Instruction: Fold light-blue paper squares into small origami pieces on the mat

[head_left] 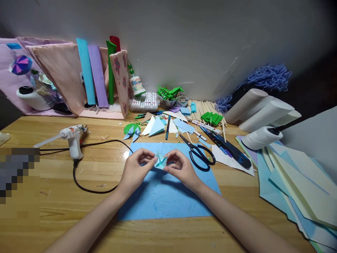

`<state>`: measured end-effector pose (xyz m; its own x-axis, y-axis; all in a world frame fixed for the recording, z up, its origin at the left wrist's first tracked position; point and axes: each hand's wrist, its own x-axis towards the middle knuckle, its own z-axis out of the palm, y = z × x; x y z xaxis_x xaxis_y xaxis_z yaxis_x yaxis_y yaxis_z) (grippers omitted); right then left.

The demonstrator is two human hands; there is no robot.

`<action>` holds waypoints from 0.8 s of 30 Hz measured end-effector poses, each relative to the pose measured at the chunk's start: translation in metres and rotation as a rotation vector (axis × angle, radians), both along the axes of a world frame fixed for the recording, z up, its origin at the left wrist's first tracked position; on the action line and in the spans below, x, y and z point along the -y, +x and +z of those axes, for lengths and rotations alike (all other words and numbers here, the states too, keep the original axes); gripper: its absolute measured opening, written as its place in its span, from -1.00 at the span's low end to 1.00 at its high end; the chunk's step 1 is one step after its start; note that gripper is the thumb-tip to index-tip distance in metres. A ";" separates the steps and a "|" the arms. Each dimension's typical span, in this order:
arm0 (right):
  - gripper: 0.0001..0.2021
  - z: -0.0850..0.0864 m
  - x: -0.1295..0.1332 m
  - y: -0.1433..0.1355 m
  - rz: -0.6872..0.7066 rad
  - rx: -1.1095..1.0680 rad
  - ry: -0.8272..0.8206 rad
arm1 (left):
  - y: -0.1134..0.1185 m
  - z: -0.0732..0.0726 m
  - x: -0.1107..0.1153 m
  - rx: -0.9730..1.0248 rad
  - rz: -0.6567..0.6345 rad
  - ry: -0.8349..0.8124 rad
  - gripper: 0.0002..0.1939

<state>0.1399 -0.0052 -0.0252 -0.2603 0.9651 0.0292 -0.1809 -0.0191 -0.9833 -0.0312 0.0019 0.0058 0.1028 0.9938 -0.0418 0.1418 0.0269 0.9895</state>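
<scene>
A small light-blue folded paper piece (160, 161) is held up between my two hands. My left hand (138, 168) pinches its left edge between thumb and fingers. On the other edge, the thumb and fingertips of my right hand (181, 168) close on the paper. Both hands are just above a blue mat (168, 203), which carries their shadow. Black-handled scissors (200, 153) lie to the right of my right hand, partly on the mat. Two folded blue paper shapes (132, 133) rest beyond my left hand, by a green round piece (131, 129).
A white glue gun (75, 140) stands at left, its black cable (86, 189) looping toward the mat. Paper scraps (158, 126), pens (168, 127) and wooden sticks (204, 107) crowd the back. Paper sheets (302, 182) and a white roll (262, 138) occupy the right.
</scene>
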 end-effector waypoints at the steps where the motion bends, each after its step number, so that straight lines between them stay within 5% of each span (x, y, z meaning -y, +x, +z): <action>1: -0.72 0.000 0.000 -0.001 -0.020 0.014 -0.005 | 0.000 0.000 0.000 0.013 -0.001 0.006 -0.81; 15: -0.88 0.004 0.002 -0.003 -0.050 0.119 0.016 | 0.003 0.000 0.004 -0.039 -0.067 0.045 -0.81; 24: -0.88 0.004 0.003 -0.003 -0.059 0.211 0.109 | 0.001 0.008 0.011 -0.254 -0.074 0.304 -0.89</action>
